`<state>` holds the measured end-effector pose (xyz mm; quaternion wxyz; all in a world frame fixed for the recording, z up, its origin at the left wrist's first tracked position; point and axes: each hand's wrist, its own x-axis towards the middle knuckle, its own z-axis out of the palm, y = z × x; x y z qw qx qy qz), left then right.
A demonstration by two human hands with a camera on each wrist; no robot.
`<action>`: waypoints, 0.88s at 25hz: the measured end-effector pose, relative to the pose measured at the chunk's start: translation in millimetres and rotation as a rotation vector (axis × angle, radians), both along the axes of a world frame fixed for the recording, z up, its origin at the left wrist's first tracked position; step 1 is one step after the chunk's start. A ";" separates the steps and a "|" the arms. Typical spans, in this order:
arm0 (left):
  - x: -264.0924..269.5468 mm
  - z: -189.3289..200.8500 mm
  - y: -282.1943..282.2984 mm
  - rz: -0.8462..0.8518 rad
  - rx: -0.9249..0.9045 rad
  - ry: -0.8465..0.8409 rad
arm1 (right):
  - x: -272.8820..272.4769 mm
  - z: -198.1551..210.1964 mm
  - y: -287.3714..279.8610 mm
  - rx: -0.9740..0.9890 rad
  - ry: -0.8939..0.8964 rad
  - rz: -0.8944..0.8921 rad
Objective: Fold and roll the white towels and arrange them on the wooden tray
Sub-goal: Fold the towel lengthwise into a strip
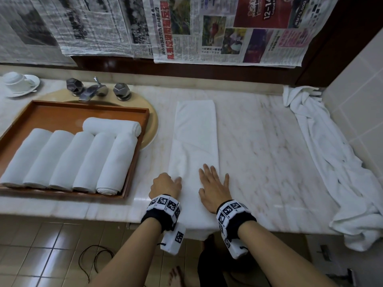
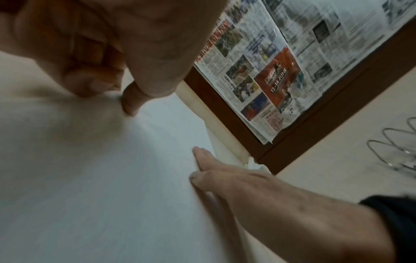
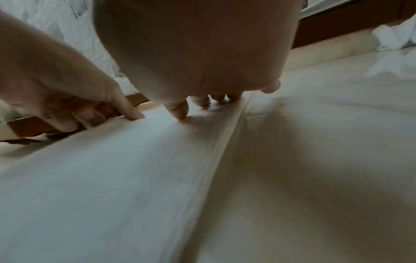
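A long folded white towel [image 1: 194,131] lies lengthwise on the marble counter [image 1: 259,141], its near end hanging over the front edge. My left hand [image 1: 173,182] is at the towel's near left edge, thumb on top and fingers curled at the edge, pinching it [image 2: 117,92]. My right hand [image 1: 213,179] lies flat on the towel's right side with straight fingers [image 3: 202,101]. At the left stands the wooden tray [image 1: 89,104], holding several rolled white towels [image 1: 62,160] in a row and one more roll [image 1: 112,125] lying across behind them.
A loose, crumpled white towel [image 1: 331,162] trails along the counter's right side by the tiled wall. Behind the tray are the sink rim [image 1: 152,121], a faucet [image 1: 91,91] and a cup on a saucer [image 1: 18,81]. Newspapers [image 1: 207,27] cover the wall.
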<state>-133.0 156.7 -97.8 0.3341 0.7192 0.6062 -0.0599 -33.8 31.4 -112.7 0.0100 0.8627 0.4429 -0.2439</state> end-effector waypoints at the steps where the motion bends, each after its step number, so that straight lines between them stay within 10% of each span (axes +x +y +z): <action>1: 3.4 -0.9 5.4 0.018 -0.006 0.003 | 5.9 -2.0 2.7 -0.012 0.008 0.025; 19: 82.2 0.8 63.1 0.024 0.049 0.140 | 96.7 -4.5 70.4 -0.082 0.025 -0.063; 22: 97.8 -2.8 52.4 -0.173 0.266 0.098 | 108.5 -7.8 73.9 -0.039 0.008 -0.010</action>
